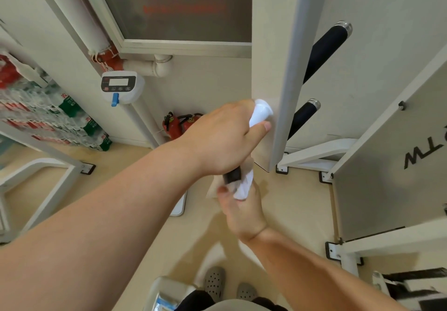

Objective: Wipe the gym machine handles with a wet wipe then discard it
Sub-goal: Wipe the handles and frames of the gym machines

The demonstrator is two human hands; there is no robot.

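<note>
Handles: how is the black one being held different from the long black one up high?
The held black handle is gripped by the left hand, with the right hand pressing a white wet wipe to it; the long black silver-capped handle is untouched. The held one is mostly hidden; the long one shows plainly. Both are black.

The white flared handle end (262, 111) looks like smooth, glossy plastic; the black handle grip (232, 175) below it is matt, and the crumpled white wet wipe (243, 186) on it is soft, creased fabric. The black padded pegs (326, 46) are matt with polished metal caps (344, 26), the pale grey machine upright (287, 68) is smooth painted metal, and the beige floor (290, 201) shines faintly.
</note>
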